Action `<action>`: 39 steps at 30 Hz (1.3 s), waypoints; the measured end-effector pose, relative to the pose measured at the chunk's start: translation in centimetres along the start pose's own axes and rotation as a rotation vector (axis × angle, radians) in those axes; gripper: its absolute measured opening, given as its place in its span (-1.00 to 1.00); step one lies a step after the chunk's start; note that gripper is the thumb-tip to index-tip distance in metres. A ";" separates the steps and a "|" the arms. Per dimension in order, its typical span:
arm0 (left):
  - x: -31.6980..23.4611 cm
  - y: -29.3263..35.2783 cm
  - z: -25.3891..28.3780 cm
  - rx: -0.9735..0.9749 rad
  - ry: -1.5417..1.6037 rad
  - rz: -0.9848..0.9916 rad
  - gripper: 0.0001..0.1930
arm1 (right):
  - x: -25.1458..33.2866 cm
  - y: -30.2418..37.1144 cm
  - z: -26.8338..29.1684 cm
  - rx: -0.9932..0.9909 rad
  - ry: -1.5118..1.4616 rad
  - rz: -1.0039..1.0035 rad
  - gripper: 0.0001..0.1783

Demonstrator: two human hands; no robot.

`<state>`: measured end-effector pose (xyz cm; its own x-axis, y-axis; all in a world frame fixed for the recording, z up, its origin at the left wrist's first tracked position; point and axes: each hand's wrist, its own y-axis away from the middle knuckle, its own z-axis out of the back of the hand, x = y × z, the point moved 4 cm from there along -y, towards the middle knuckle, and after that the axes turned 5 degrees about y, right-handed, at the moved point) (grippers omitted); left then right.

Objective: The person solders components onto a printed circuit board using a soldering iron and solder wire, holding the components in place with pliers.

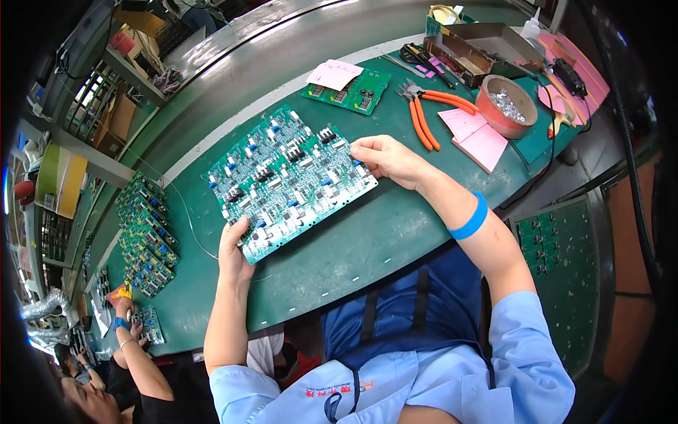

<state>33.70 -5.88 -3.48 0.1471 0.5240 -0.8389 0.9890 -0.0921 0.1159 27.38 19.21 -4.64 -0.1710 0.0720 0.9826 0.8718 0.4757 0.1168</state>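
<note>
A large green circuit board [282, 180], crowded with white, blue and black parts, is held slightly tilted over the green bench. My left hand [234, 249] grips its near left corner, thumb on top and fingers hidden beneath. At the right edge my right hand [387, 161] pinches the board between thumb and fingers. Beyond it lies a smaller green board [367, 92] with a pink paper slip [335, 73] on top. Two orange-handled cutters [422, 116] rest to the right of that board.
Pink paper slips [480, 141] lie by a round tub [506, 106] of small metal bits. Behind are an open metal box [487, 49] and a white bottle [531, 25]. On the left stand several populated boards [147, 233]. A co-worker's hand [124, 308] works beyond them.
</note>
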 end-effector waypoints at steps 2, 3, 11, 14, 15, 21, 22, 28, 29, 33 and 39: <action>0.0 0.1 0.0 0.006 0.015 0.001 -0.64 | 0.0 0.0 0.0 0.005 0.005 -0.002 -0.74; 0.0 0.1 -0.1 0.011 0.024 0.001 -0.63 | 0.0 0.0 -0.1 -0.002 -0.001 -0.011 -0.74; 0.0 0.2 -0.5 0.047 0.058 0.005 -0.60 | 0.0 0.0 0.0 -0.012 -0.017 -0.045 -0.74; 0.1 0.2 -0.5 0.065 0.065 0.010 -0.60 | 0.1 0.1 0.0 -0.006 -0.016 -0.034 -0.74; 0.1 0.1 -0.3 0.081 0.055 0.022 -0.59 | 0.1 0.1 0.0 -0.008 -0.028 -0.039 -0.74; -0.1 0.2 -0.8 0.059 0.067 0.004 -0.61 | 0.5 0.0 -0.2 0.016 -0.123 -0.015 -0.71; -0.2 0.2 -0.7 0.050 0.063 -0.008 -0.61 | 0.7 0.0 -0.4 0.061 -0.200 0.009 -0.68; -0.6 0.0 -0.2 0.016 0.032 -0.059 -0.62 | 1.3 0.9 -1.3 0.212 -0.185 0.043 -0.43; -0.6 0.0 -0.2 0.032 0.012 -0.064 -0.62 | 1.2 0.9 -1.4 0.231 -0.190 0.007 -0.38; -0.4 0.1 -0.4 0.032 0.007 -0.056 -0.62 | 0.9 0.6 -1.1 0.213 -0.196 0.030 -0.39; -0.3 0.2 -0.6 0.036 -0.034 -0.055 -0.58 | 1.0 0.6 -1.0 0.138 -0.166 0.056 -0.44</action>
<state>33.88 -5.52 -2.88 0.0909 0.4999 -0.8613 0.9943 -0.0941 0.0504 28.18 18.65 -3.49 -0.2075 0.2395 0.9485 0.8131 0.5813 0.0311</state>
